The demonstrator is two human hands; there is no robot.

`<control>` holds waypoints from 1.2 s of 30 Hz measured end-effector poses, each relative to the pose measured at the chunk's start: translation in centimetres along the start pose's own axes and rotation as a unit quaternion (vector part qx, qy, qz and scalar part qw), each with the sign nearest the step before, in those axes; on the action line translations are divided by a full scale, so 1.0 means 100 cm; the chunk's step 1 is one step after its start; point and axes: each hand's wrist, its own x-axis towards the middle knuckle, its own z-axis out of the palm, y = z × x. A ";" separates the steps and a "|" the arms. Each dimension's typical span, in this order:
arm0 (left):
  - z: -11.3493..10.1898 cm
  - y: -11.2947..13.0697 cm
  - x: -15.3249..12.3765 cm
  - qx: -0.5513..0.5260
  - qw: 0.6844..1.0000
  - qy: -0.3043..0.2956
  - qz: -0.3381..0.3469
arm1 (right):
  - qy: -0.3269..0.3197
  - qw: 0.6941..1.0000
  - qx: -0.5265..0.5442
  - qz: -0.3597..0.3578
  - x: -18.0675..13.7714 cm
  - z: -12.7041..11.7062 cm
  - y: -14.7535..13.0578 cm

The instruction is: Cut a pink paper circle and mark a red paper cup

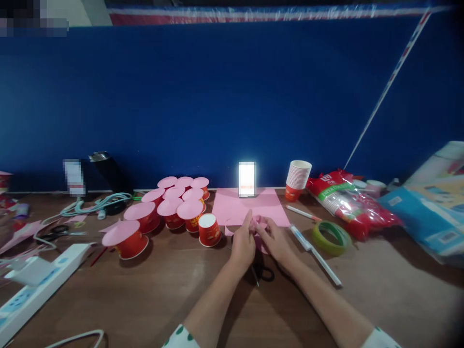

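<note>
My left hand (243, 245) and my right hand (276, 239) meet at the middle of the table, fingers pinched together on a small piece of pink paper (261, 245). The fingers cover much of its outline. Beneath my hands lies a pair of scissors (267, 274), partly hidden. Just beyond is a larger pink sheet (226, 208), flat on the tabletop. To the left of my left hand stands a red paper cup (210, 235) with its white base upward. Several more red cups (133, 245) stand further left, topped with round pink paper discs (121, 233).
A lit phone (247, 180) stands behind the sheet. To the right are stacked paper cups (297, 176), a pen (322, 266), a green tape roll (331, 238) and a red bag of cups (353, 203). A power strip (67, 263) and another pair of scissors (58, 233) lie left.
</note>
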 end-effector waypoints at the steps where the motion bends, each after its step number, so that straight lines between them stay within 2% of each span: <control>1: 0.002 0.001 -0.003 0.014 1.000 -0.009 -0.005 | -0.003 1.000 -0.008 0.004 0.000 0.000 0.002; 5: 0.009 0.003 -0.008 -0.030 0.998 -0.046 0.022 | -0.009 0.999 -0.020 0.023 0.000 0.000 0.004; 8: 0.010 0.004 -0.008 -0.097 0.993 -0.067 0.027 | -0.002 0.998 -0.046 -0.030 0.002 -0.004 0.001; 11: 0.010 0.005 -0.007 -0.155 0.983 -0.097 0.023 | -0.019 0.992 -0.118 -0.047 0.009 -0.009 0.004; 14: 0.011 0.004 -0.005 -0.151 0.983 -0.102 0.019 | -0.027 0.975 -0.221 -0.027 0.020 -0.013 0.009; 18: 0.010 -0.001 -0.001 -0.104 0.994 -0.031 0.012 | -0.097 0.929 -0.356 -0.032 0.043 -0.013 0.005; 21: 0.006 -0.006 0.004 -0.067 0.996 0.047 0.023 | -0.139 0.910 -0.390 -0.037 0.062 -0.005 -0.004; 23: 0.003 -0.012 0.006 -0.042 0.996 0.077 0.017 | -0.184 0.894 -0.407 -0.042 0.072 0.001 -0.008; 27: 0.001 -0.025 0.010 -0.026 0.992 0.117 -0.039 | -0.266 0.854 -0.441 -0.065 0.085 0.010 -0.012; 31: 0.000 -0.033 0.013 -0.046 0.983 0.162 -0.077 | -0.303 0.826 -0.469 -0.077 0.087 0.011 -0.017; 36: -0.003 -0.031 0.015 -0.051 0.974 0.202 -0.091 | -0.312 0.817 -0.473 -0.104 0.079 0.012 -0.015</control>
